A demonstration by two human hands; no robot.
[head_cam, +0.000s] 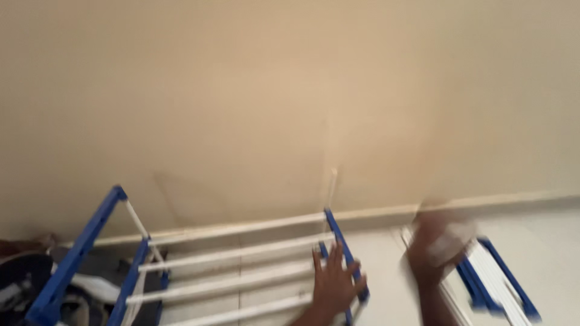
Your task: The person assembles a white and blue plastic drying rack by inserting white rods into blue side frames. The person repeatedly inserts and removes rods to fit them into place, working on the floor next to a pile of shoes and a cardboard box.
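Beige wall and pale floor fill my view, with the blue-and-white drying rack [241,271] standing low against the skirting. My left hand [334,284] lies fingers spread on the rack's blue end bar, the white rails running lengthwise away to its left. My right hand [436,249] is blurred, apparently closed on a folded rack section [492,281] slanting down to its right.

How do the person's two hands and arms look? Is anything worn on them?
Both the left hand and the right hand are bare, with no gloves, and no sleeves show on the forearms. The right hand is motion-blurred, so rings or a watch cannot be judged.
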